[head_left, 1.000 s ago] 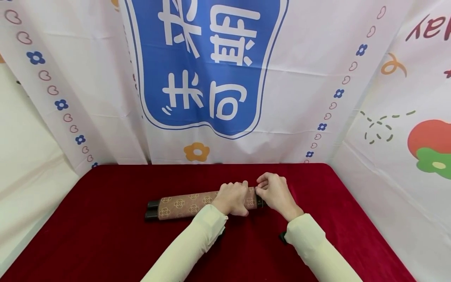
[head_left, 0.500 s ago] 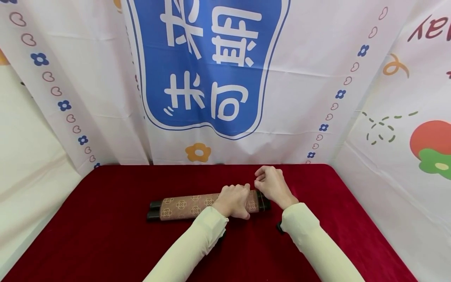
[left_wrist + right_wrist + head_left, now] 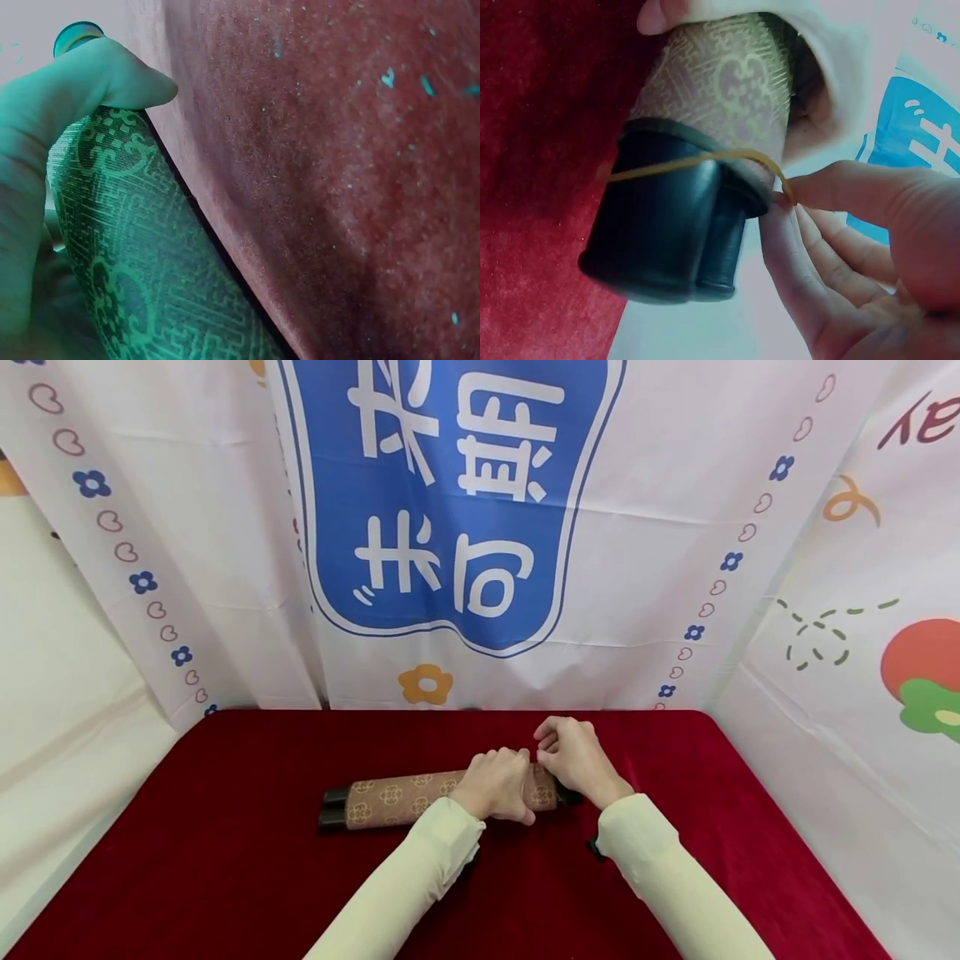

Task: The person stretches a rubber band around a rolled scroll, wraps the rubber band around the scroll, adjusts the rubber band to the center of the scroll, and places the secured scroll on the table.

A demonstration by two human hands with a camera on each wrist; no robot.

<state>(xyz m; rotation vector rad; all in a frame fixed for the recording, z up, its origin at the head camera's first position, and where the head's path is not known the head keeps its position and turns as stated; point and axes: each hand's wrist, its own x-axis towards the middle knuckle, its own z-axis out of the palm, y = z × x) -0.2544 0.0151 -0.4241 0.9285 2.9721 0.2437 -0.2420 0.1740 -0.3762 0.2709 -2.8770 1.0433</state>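
A rolled scroll in brown cloth with gold flower patterns (image 3: 390,797) lies across the red table, two black roller ends (image 3: 334,808) showing at its left. My left hand (image 3: 493,785) grips it from above near its right end; its thumb (image 3: 112,75) lies along the patterned cloth in the left wrist view. At that right end, my right hand (image 3: 576,760) pinches a thin yellow rubber band (image 3: 697,160) between thumb and forefinger. The band is stretched across the black roller ends (image 3: 652,232), just beside the edge of the cloth. Its far side is hidden.
Red cloth covers the table (image 3: 225,860), whose back edge meets a white printed curtain (image 3: 615,610) with a blue sign. Another printed curtain (image 3: 825,718) hangs at the right, and a pale one (image 3: 67,693) at the left.
My right hand rose a little, showing more of the black end, then came back down and slightly left toward the cloth edge. My left hand keeps its grip on the scroll.
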